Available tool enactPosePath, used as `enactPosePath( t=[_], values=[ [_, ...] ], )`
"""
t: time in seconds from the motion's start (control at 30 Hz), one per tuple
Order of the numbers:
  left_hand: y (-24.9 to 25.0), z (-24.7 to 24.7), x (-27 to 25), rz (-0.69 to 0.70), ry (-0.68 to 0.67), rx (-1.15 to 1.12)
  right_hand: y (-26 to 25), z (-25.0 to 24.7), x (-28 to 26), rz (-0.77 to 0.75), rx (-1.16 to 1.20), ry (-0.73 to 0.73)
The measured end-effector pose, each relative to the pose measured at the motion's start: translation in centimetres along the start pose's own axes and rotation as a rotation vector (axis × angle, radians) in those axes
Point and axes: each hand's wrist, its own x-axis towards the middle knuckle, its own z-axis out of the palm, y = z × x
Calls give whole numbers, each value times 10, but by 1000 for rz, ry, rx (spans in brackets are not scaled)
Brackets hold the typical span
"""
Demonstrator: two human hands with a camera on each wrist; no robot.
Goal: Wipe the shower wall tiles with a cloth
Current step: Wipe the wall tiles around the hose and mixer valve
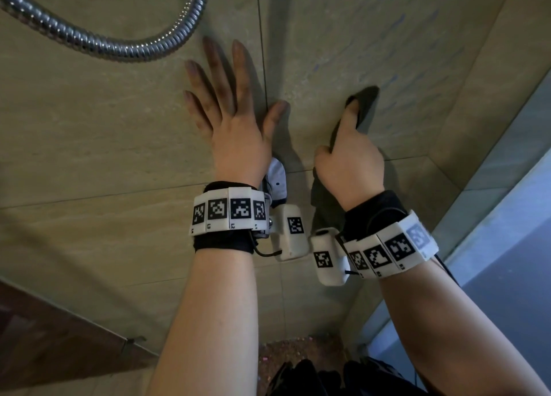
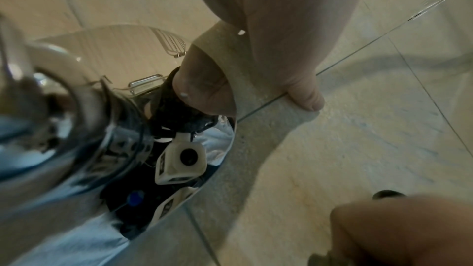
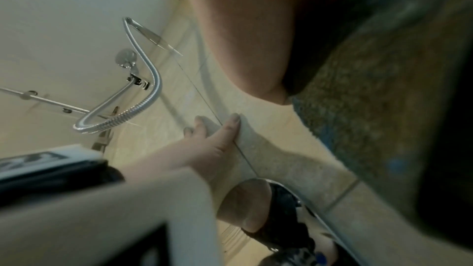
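While the left hand [image 1: 235,127] lies flat against the beige shower wall tiles [image 1: 89,127], its fingers [image 1: 213,65] are straight and spread toward 12 o'clock and its thumb [image 1: 275,112] rests just across a vertical grout line; its grip is released and holds nothing. At 3 o'clock from it, near but apart, the right hand [image 1: 350,160] presses a dark cloth [image 1: 365,109] to the wall, the grip grasping the fabric: the thumb extends up along it, and the other fingers are curled over its near edge. One end of the cloth projects beyond the thumb toward 1 o'clock; the other end hangs below the wrist toward 6 o'clock. In the right wrist view the cloth [image 3: 371,108] appears coarse and grey-green, pinned between palm and tile, with the left hand [image 3: 212,141] visible at 8 o'clock of it, fingertips on the grout line. A ribbed metal shower hose [image 1: 119,47] loops across the wall at 10 o'clock from the left hand, apart from the fingers. A chrome wall fitting [image 2: 76,128] sits just under the left wrist and mirrors the wrist camera. Both wrists carry white marker bands [image 1: 228,212] over black straps. A frosted glass panel [image 1: 507,217] meets the tiles at 4 o'clock.
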Motion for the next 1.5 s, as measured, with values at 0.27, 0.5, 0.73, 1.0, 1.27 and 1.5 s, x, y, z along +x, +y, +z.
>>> enactPosePath(
  t=[0.27,0.5,0.73,1.0,1.27,1.5],
  values=[
    [0,0,0,-3,3,2,16,13,-6,175,-107,-97],
    [1,-6,1,-6,23,4,6,4,-16,120,-63,-52],
    [-8,-20,14,35,-31,38,-10,18,-13,-238,-53,-53],
    [-16,-24,16,42,-157,26,-14,10,2,-271,-143,23],
    [-13,-27,17,51,-156,41,-21,13,-6,-46,-87,-5],
    [-9,-28,16,30,-159,15,-26,7,0,-216,-109,43]
  ],
)
